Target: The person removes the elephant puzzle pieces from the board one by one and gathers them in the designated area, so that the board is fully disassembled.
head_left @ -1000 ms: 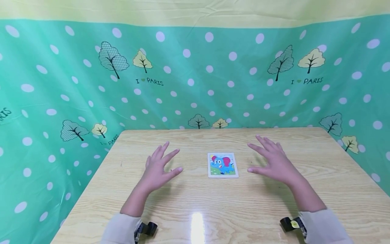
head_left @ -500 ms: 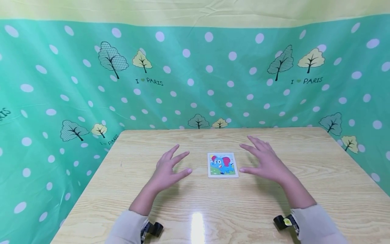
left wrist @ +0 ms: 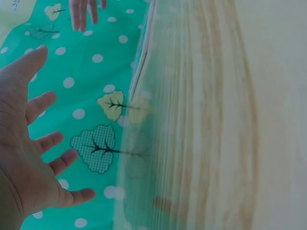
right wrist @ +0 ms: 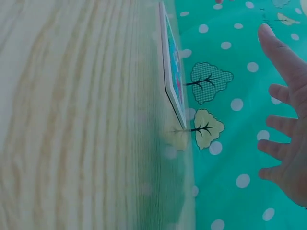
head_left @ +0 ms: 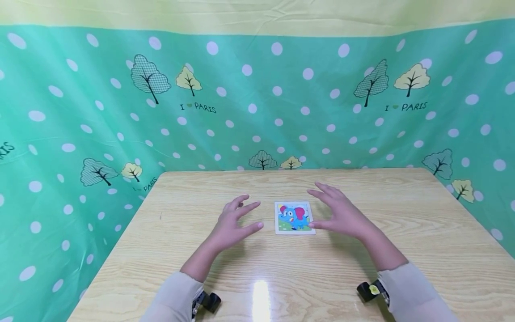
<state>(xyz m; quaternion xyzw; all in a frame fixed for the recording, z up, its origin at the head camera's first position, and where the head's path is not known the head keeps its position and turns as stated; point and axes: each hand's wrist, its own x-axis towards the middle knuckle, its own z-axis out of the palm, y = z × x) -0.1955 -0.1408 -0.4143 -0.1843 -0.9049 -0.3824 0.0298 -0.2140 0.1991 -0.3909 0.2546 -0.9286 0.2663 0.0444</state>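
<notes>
A square picture card (head_left: 289, 219) with a blue, pink-eared elephant lies flat, face up, on the wood-grained table (head_left: 281, 264), between the person's two hands. The left hand (head_left: 229, 228) is released, fingers spread and slightly bent, its thumb pointing toward the card's left edge and apart from it. The right hand (head_left: 342, 213), likewise released with fingers spread, is nearer: in the head view its thumb tip overlaps the card's right edge, seemingly hanging above it, though how high is hard to judge. The right wrist view shows that hand clear of the card. Pale sleeves (head_left: 173, 297) cover both forearms, and a small black device (head_left: 211, 302) sits at each cuff, the right one bearing a yellow sticker (head_left: 374, 290). Behind the table hangs a green cloth (head_left: 257, 107) with white dots, printed trees and "PARIS" lettering beneath a pale yellow band (head_left: 201, 15).
</notes>
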